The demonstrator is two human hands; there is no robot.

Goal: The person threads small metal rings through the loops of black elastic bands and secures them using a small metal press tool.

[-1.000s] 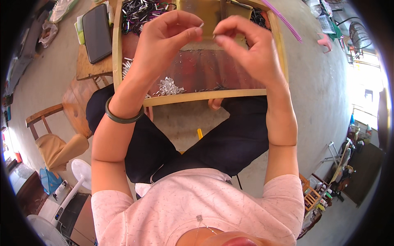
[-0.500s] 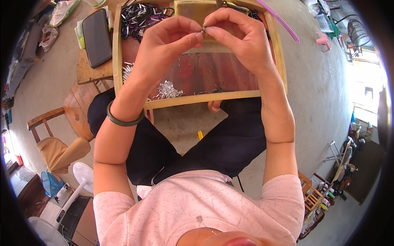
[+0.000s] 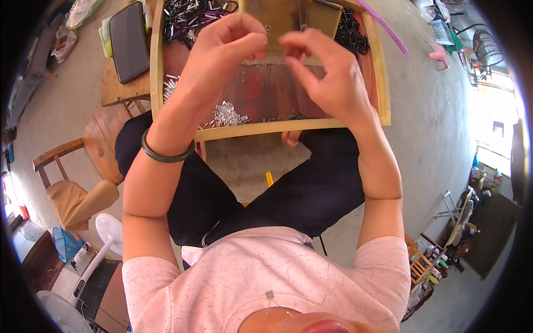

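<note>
Over a wooden-framed tray with a reddish bottom, my left hand is closed, thumb and fingers pinched together. Whatever it pinches is too small or hidden to make out. Apart from it, on the right, my right hand hovers with thumb and fingers spread, slightly blurred, and nothing shows between them. Below my left hand lies a pile of small silver metal pieces. A yellowish board is at the tray's far side, behind both hands, with a dark metal tool on it.
Dark and coloured looped cords with metal ends fill the far left corner; black cords lie far right. More silver pieces sit by the left wall. A black phone rests on a wooden surface beside the tray. A purple strip crosses the right corner.
My fingertips met over the tray before; now the hands are apart. The right hand has moved nearer me and its fingers have opened. My left hand stays pinched, slightly further left.
</note>
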